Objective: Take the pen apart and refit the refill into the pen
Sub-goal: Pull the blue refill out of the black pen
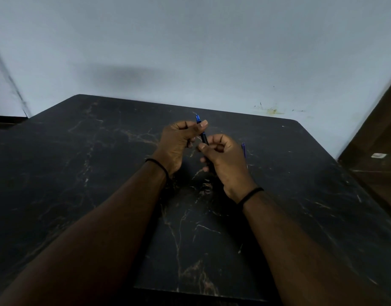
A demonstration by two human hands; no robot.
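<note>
A: What have the hands got hold of?

B: One pen (202,133), black in the barrel with a blue end, held above the table and tilted so the blue end points up and away. The left hand (176,145) is closed round its upper part, thumb pressed on the barrel just under the blue end. The right hand (225,161) is curled shut round the lower part, thumb and forefinger pinching the barrel right below the left thumb. The two grips nearly touch.

A: And the refill?

B: A thin blue stick, probably the refill (243,150), lies on the table just beyond the right hand's knuckles, to the outer side of that grip. The hand covers part of it, so I cannot tell its full length.

A: Anything crowding the grip?

B: Little. Each wrist carries a black band (250,194), and both forearms run back from the grip toward the near edge. Otherwise the dark marble-patterned table (102,173) is bare on both sides of the hands.

A: How about room?

B: Wide open surface to the left of the grip and a fair stretch to the right before the table's rounded far-right corner. Beyond the grip the far edge sits close to a pale wall (190,51), which bears some yellowish marks off to the right. A brown wooden panel (380,138) stands past the table's right edge.
</note>
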